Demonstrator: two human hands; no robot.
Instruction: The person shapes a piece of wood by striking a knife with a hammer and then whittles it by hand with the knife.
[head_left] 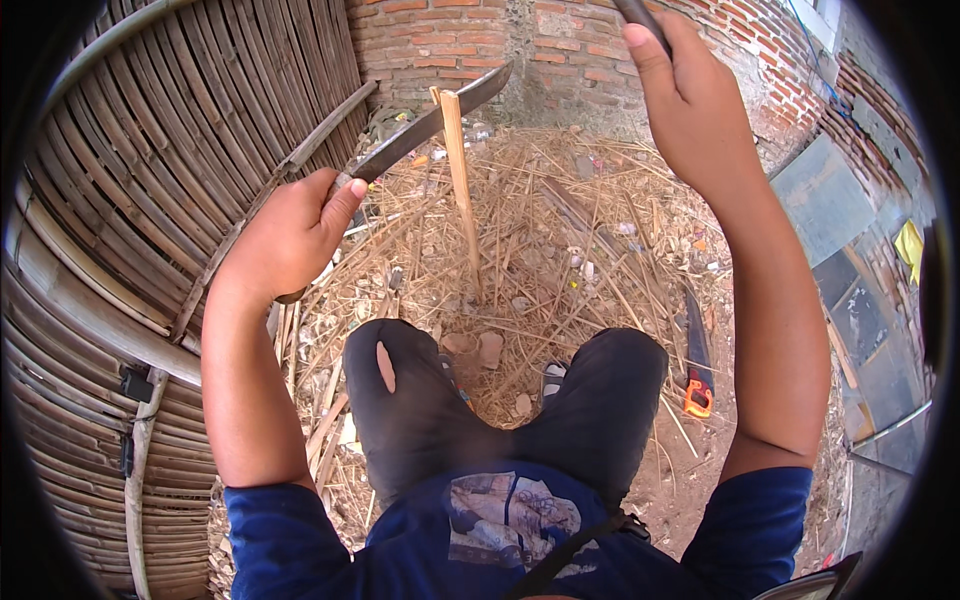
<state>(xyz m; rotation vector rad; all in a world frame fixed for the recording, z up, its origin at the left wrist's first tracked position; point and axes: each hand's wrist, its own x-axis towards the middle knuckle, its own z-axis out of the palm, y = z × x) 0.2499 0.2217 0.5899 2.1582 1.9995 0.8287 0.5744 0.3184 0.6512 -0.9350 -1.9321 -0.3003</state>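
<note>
My left hand (283, 238) is wrapped round the handle of a machete (402, 146), whose long blade slants up and away to the right. The blade is lodged in the top of an upright wooden stick (459, 175), with a split-off sliver showing on its left side. The stick's lower end meets the littered ground in front of my knees. High at the upper right, my right hand (702, 118) is closed on a dark rod (641, 18). The rod's far end runs out of the picture, so its kind cannot be told.
A bamboo slat wall (130, 180) stands close on the left, with a brick wall (430, 40) ahead. Straw and wood chips (560, 260) cover the ground. A handsaw (698, 396) with an orange handle lies by my right knee. Grey panels (825, 200) lean at the right.
</note>
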